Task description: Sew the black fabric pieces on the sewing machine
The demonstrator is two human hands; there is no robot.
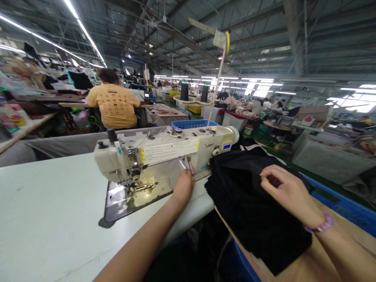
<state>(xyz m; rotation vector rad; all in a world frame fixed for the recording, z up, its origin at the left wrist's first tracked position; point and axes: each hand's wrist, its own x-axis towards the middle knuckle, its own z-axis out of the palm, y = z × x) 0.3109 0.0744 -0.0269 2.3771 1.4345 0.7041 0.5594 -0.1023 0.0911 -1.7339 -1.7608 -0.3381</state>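
The left hand (183,187) is reaching forward across the tabletop (44,211) with the arm stretched out, resting by the base of the sewing machine (164,156). Its fingers are curling around a small tool (190,166), which looks like pink-tipped snips poking up above the knuckles. The right hand (289,192) is lying bent at the wrist on a fabric pile (252,203), its fingers pressing together and pinching the top layer. A bead bracelet (321,225) is circling that wrist.

The fabric is black, folded in loose layers, and is sitting on a brown board (296,266) just right of the machine, touching its right end. A blue bin (343,203) is standing behind it.

The left fingertips are hiding behind the hand, and the tool's shape is hard to make out. Ahead, a person in a yellow shirt (113,103) is sitting facing away.
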